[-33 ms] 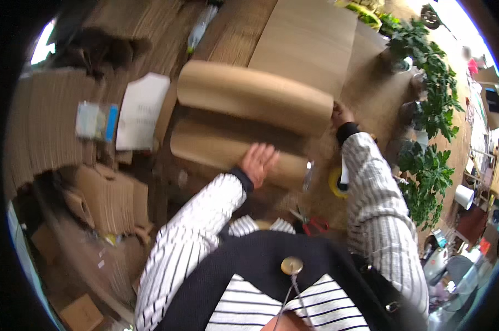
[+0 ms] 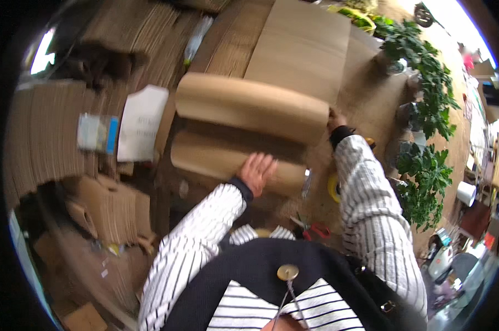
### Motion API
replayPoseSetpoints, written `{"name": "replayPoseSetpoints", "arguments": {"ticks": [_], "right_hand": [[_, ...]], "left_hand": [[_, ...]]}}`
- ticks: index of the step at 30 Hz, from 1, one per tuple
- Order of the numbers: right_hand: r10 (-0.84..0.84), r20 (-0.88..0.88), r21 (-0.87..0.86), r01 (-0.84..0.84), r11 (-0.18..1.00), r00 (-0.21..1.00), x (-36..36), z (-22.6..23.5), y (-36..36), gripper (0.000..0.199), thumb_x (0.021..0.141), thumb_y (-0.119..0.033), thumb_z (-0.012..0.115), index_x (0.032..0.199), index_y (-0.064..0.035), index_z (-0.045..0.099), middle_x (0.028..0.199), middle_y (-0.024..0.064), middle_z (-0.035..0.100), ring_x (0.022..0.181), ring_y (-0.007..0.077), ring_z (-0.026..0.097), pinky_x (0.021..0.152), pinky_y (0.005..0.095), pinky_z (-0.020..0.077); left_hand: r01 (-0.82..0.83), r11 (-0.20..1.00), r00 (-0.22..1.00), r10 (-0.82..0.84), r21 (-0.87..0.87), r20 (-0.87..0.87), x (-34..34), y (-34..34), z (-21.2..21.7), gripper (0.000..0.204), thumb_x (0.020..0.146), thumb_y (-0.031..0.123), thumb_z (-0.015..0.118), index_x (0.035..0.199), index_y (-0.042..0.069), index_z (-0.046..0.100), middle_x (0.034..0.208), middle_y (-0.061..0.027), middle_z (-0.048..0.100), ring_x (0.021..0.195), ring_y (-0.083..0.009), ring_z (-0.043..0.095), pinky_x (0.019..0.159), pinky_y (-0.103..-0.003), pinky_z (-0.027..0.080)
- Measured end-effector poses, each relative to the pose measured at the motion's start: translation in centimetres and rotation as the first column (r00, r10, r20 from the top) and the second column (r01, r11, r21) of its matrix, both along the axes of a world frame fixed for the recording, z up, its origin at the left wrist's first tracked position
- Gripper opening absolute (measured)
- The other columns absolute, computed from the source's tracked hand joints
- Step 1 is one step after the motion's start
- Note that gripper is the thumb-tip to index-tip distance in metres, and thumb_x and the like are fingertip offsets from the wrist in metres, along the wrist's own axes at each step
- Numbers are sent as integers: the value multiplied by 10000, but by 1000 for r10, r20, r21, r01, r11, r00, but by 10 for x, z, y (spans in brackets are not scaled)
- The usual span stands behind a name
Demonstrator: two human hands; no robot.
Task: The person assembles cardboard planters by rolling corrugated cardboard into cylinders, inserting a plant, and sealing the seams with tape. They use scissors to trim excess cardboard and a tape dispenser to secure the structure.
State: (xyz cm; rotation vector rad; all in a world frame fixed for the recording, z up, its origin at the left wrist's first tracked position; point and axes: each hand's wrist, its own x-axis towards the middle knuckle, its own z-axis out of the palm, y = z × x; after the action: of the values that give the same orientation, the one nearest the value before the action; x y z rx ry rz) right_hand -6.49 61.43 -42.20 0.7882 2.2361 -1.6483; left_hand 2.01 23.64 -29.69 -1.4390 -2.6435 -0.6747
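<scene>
Brown wrapping paper lies on the table before me in two curled parts, a thick far roll (image 2: 252,107) and a narrower near roll (image 2: 205,157). My left hand (image 2: 256,174) rests flat on the near roll, fingers stretched out and pointing away from me. At the right end of the far roll, my right hand (image 2: 336,120) grips the paper's edge with bent fingers, partly hidden by the roll. A shiny strip (image 2: 306,182) shows at the near roll's right end.
Red-handled scissors (image 2: 317,230) and yellow tape (image 2: 333,187) lie close to me. Flat cardboard (image 2: 302,47) extends beyond the rolls. Leafy potted plants (image 2: 426,171) line the right side. Cardboard stacks (image 2: 48,138), a white paper sheet (image 2: 143,124) and a clear packet (image 2: 97,133) are at left.
The whole view has shifted slightly, so the rolls and table things sit a little lower in the picture. Both hands keep their places on the paper.
</scene>
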Motion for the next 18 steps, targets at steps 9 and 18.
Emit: {"name": "replayPoseSetpoints", "arguments": {"ticks": [9, 18], "right_hand": [[-207, 109, -534, 232, 813, 972, 3, 40, -72, 237, 904, -11, 604, 1133, 32, 649, 941, 133, 701, 823, 225, 670, 707, 363, 549], [441, -625, 406, -215, 888, 644, 16, 336, -189, 376, 660, 35, 635, 1000, -110, 705, 934, 152, 705, 827, 337, 681, 717, 372, 554]], "left_hand": [[70, 902, 972, 34, -427, 231, 6, 0, 8, 898, 650, 456, 773, 1375, 59, 424, 1395, -203, 429, 1281, -403, 407, 1072, -578, 285], [90, 902, 965, 26, -423, 261, -5, 3, 2, 734, 734, 253, 620, 1389, 21, 381, 1375, -244, 424, 1233, -438, 443, 1025, -581, 329]]}}
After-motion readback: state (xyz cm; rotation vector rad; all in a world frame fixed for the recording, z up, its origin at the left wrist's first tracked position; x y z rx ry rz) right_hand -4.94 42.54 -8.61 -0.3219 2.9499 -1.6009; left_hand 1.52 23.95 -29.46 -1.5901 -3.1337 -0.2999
